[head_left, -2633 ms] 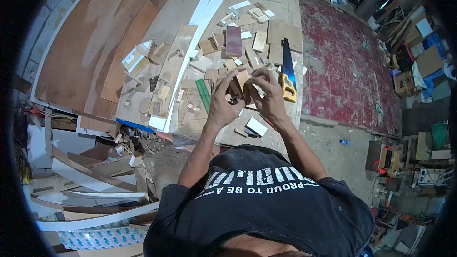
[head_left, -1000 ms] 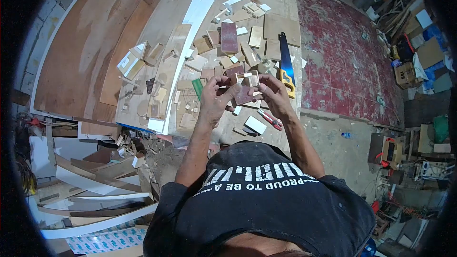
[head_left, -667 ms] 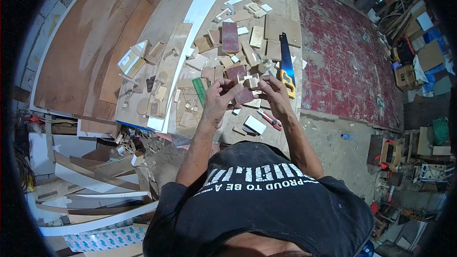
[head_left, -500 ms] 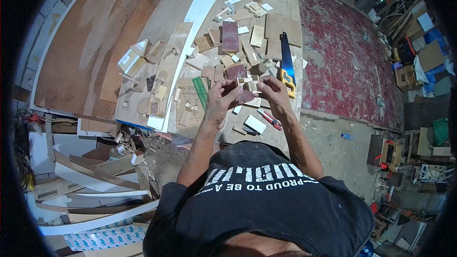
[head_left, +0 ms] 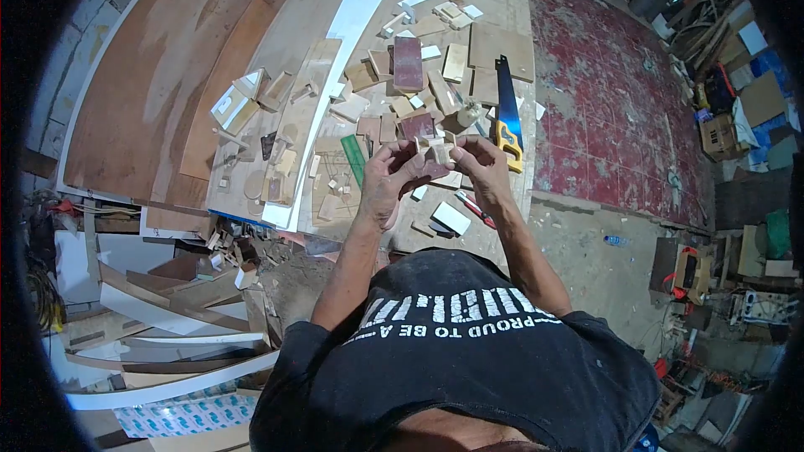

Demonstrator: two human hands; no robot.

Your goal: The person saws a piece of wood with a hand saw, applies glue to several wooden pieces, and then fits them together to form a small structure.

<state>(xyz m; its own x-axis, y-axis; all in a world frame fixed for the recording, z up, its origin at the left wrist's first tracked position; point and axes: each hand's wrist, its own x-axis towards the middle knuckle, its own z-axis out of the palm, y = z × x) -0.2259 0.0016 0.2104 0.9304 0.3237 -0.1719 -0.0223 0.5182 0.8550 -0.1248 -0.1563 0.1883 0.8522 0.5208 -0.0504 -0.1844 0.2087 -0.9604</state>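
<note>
Between both hands, just above the workbench [head_left: 289, 4], is a small wooden assembly [head_left: 437, 151] made of little pale pieces. My left hand [head_left: 392, 177] grips its left side with closed fingers. On the right side, my right hand [head_left: 484, 164] pinches it between thumb and fingers. Partly hidden behind the assembly lies a dark red board piece [head_left: 416, 125]. A green ruler-like strip [head_left: 353, 159] lies left of my left hand. A red utility knife [head_left: 475, 208] rests below my right hand, near a white-topped block [head_left: 451, 218].
A handsaw [head_left: 507, 113] with a yellow handle lies near the bench's right edge. Wood offcuts [head_left: 360, 75] crowd the middle. A small wooden house model [head_left: 238, 104] stands to the left, beside a long white strip [head_left: 316, 130]. A glue-smeared container [head_left: 469, 113] stands beyond my right hand.
The small assembly has tilted slightly between my fingers, and both hands still hold it. The whole view has shifted a little; the things on the bench keep their places.
</note>
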